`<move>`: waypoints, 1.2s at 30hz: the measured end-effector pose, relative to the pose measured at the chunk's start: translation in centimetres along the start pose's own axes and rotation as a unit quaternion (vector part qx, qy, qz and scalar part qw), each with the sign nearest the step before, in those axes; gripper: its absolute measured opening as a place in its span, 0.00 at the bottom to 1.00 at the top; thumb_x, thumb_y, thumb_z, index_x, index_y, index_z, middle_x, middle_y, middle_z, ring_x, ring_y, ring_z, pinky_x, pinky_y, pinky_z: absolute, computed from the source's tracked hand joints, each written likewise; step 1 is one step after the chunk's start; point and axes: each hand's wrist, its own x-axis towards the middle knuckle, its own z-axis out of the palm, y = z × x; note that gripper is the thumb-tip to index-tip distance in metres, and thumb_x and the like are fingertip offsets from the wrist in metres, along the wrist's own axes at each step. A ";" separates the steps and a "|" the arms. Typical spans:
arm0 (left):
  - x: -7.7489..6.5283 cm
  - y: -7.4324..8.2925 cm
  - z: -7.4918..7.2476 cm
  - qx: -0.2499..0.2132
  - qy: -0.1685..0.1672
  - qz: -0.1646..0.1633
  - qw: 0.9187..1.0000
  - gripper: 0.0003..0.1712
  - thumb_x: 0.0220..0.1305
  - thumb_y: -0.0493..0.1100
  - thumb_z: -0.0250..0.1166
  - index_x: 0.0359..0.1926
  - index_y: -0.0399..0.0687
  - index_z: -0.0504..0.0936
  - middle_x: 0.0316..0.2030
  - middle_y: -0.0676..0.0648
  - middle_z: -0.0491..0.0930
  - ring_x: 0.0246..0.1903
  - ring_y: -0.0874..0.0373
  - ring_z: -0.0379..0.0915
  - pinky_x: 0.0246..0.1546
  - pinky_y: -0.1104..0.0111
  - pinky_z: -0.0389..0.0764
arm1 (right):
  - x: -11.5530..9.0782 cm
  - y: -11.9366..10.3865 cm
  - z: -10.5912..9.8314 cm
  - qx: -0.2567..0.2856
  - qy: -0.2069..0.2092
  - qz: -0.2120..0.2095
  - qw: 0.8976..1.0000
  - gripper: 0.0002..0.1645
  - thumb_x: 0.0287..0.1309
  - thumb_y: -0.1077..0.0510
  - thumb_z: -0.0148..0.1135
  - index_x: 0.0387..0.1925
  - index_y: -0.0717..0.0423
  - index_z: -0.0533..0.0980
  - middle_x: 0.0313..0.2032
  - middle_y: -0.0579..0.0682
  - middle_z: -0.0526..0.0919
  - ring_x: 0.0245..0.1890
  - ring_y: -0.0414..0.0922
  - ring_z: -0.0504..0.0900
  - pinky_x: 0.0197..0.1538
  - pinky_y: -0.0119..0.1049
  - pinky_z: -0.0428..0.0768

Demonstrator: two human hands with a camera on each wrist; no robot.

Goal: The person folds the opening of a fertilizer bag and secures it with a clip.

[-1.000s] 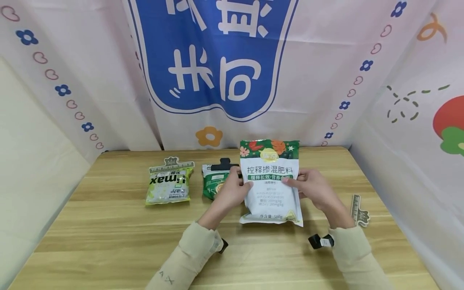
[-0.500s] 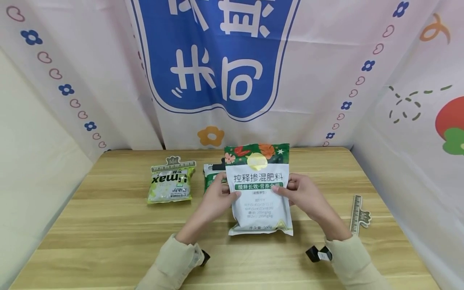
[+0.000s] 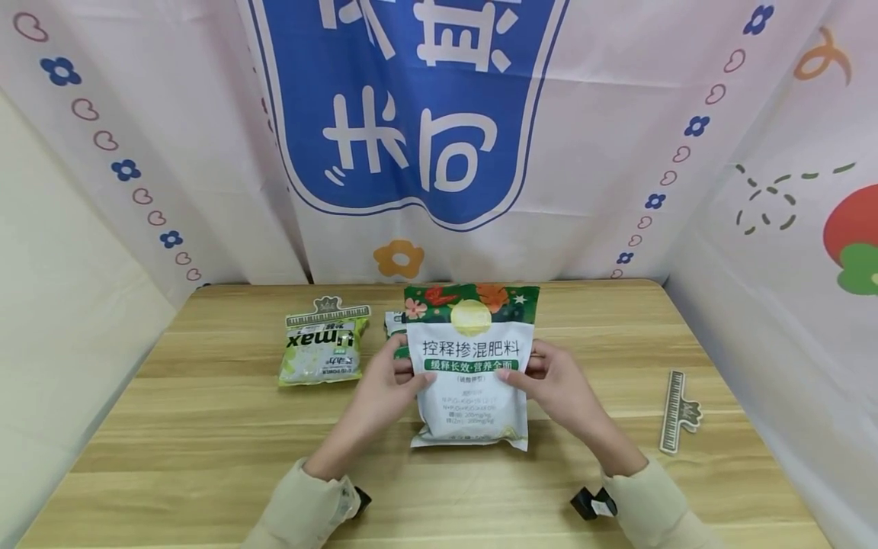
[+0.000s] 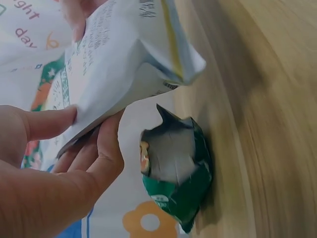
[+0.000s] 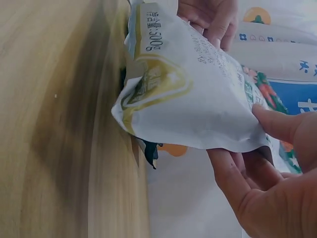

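In the head view my left hand (image 3: 384,385) and right hand (image 3: 562,385) hold a white fertilizer bag (image 3: 472,415) with a green flowered top. Each pinches one side edge, thumb on the printed front and fingers curled behind. The bag leans upright, top edge away from me. Its lower end, marked 500g, hangs close over the wood in the right wrist view. Behind it stands a small green packet (image 4: 181,193), mostly hidden from the head camera; the left wrist view shows its greyish end.
A yellow-green packet (image 3: 321,354) with a ruler-patterned clip (image 3: 328,313) across its top lies on the left of the wooden table (image 3: 192,457). A similar loose clip (image 3: 677,412) lies at the right. A printed curtain (image 3: 583,152) hangs behind the table's back edge.
Both hands have brought the fertilizer bag left and towards me, still gripping its sides. It now covers most of the green packet and its black clip, which showed earlier.
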 end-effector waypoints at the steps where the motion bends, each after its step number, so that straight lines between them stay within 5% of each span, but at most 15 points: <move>1: -0.1 -0.1 -0.2 0.001 0.001 -0.003 1.000 0.34 0.68 0.34 0.70 0.72 0.45 0.68 0.48 0.38 0.90 0.48 0.49 0.90 0.47 0.62 0.93 | -0.1 0.0 0.1 -0.005 0.000 -0.008 1.000 0.29 0.61 0.56 0.77 0.62 0.56 0.78 0.46 0.54 0.93 0.41 0.44 0.91 0.42 0.31 0.89; 12: -1.2 -0.5 -1.9 0.041 -0.015 0.018 0.999 0.34 0.66 0.35 0.72 0.71 0.46 0.71 0.35 0.44 0.90 0.38 0.55 0.89 0.40 0.57 0.92 | -0.1 -0.1 0.9 -0.019 -0.018 -0.061 0.998 0.32 0.55 0.55 0.81 0.59 0.59 0.80 0.39 0.53 0.94 0.38 0.43 0.92 0.40 0.29 0.89; 19: -1.7 -0.6 -2.9 0.073 -0.032 0.051 0.995 0.10 0.66 0.33 0.71 0.45 0.40 0.80 0.32 0.45 0.91 0.35 0.55 0.88 0.29 0.72 0.84 | 0.0 -0.2 1.2 -0.021 -0.024 -0.076 0.997 0.30 0.54 0.56 0.82 0.57 0.59 0.81 0.39 0.54 0.94 0.38 0.43 0.92 0.35 0.30 0.88; 24: -1.8 -0.8 -3.3 0.093 -0.038 0.066 0.993 0.10 0.65 0.31 0.71 0.34 0.40 0.76 0.28 0.44 0.88 0.32 0.52 0.88 0.27 0.73 0.83 | 0.3 0.0 1.4 -0.019 -0.033 -0.091 0.995 0.26 0.53 0.58 0.82 0.55 0.54 0.83 0.42 0.54 0.94 0.40 0.45 0.94 0.39 0.32 0.91; 36: -2.0 -1.5 -4.2 0.146 -0.074 0.118 0.979 0.10 0.65 0.33 0.71 0.46 0.42 0.84 0.35 0.45 0.89 0.36 0.54 0.89 0.34 0.73 0.89 | 0.2 0.1 1.5 -0.046 -0.061 -0.126 0.989 0.18 0.54 0.56 0.82 0.46 0.52 0.87 0.40 0.51 0.93 0.36 0.43 0.92 0.39 0.34 0.92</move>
